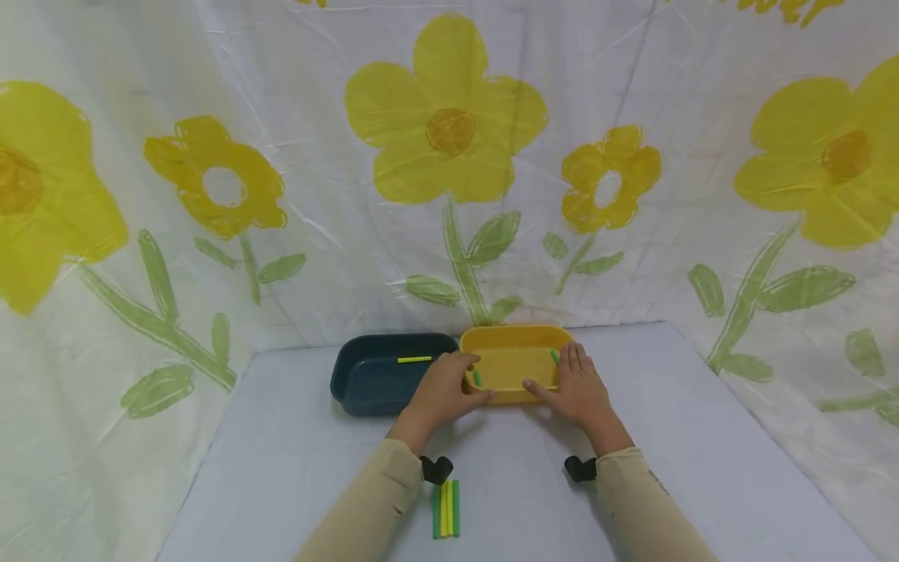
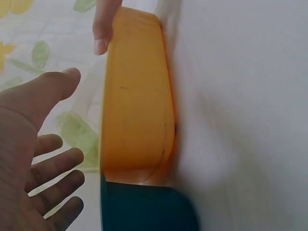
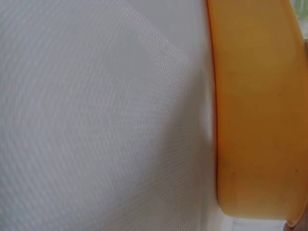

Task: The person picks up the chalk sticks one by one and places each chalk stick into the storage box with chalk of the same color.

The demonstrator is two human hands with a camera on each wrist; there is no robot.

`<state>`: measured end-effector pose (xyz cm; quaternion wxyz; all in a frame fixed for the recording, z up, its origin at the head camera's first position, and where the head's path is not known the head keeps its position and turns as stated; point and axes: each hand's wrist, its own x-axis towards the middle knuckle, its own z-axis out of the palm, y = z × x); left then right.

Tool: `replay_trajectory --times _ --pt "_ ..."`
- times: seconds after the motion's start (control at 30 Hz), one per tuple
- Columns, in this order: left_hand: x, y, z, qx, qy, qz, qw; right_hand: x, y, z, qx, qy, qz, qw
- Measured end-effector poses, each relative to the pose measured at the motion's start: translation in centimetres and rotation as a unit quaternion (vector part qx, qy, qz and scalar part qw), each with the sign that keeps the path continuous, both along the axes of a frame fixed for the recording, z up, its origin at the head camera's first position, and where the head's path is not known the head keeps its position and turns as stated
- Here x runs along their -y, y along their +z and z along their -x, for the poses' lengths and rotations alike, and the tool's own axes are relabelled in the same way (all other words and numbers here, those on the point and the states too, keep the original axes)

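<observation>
A yellow rectangular bin (image 1: 516, 396) stands at the back of the table. One short green stick (image 1: 477, 378) lies near its left end and another green stick (image 1: 555, 357) near its right end. My left hand (image 1: 444, 388) hovers around the bin's front left corner, thumb and fingers spread; the left wrist view has them apart from the front wall. At the front right corner, my right hand (image 1: 581, 388) rests with straight fingers along the right side and its thumb on the front rim. In the right wrist view that hand is almost wholly out of frame.
Against the yellow bin's left side stands a dark teal bin (image 1: 351, 396) holding a yellow stick (image 1: 414, 360). Several green and yellow sticks (image 1: 456, 509) lie side by side on the white table (image 1: 520, 492), near the left forearm. A flower-printed curtain (image 1: 316, 257) hangs behind.
</observation>
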<state>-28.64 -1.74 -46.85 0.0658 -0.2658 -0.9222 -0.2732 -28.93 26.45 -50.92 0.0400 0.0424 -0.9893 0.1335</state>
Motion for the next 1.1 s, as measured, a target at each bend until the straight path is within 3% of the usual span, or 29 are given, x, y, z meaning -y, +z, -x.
replay_trajectory --times 0.37,0.63,0.83,1.1 --pt "1.6 0.3 -2.2 -0.021 0.010 -0.020 0.9995 0.0 0.1 0.0 -0.004 0.003 -0.005 1.000" --pt "2.7 0.4 -3.9 0.009 0.005 -0.021 0.9997 0.0 0.3 0.0 0.001 0.003 -0.005 1.000" --pt "3.5 -0.2 -5.3 0.038 0.020 -0.014 0.9990 0.0 0.3 -0.1 0.003 0.007 0.000 1.000" --pt "4.6 -1.1 -6.8 0.020 0.027 -0.003 0.9994 0.0 0.1 -0.1 0.002 0.010 0.000 1.000"
